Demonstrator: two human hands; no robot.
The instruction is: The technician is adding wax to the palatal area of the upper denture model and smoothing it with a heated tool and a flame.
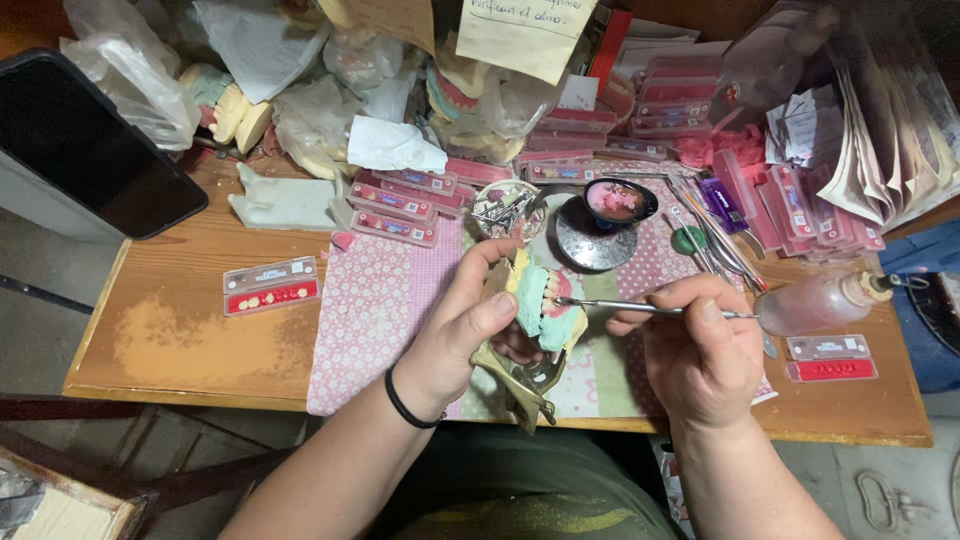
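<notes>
One green dental cast [538, 305] on a brass hinged frame [522, 378] sits in the left hand [462, 335], which grips it above the table's [200, 340] front edge. The right hand [700, 350] pinches one thin metal tool [650, 308]; its long axis runs nearly level, left to right, tip touching the cast's pink gum. Two small flat boxes of teeth [271, 285] [829, 359] lie apart, one on each side. A clear bottle [825, 303] lies just behind the right hand, near the tool's rear end.
</notes>
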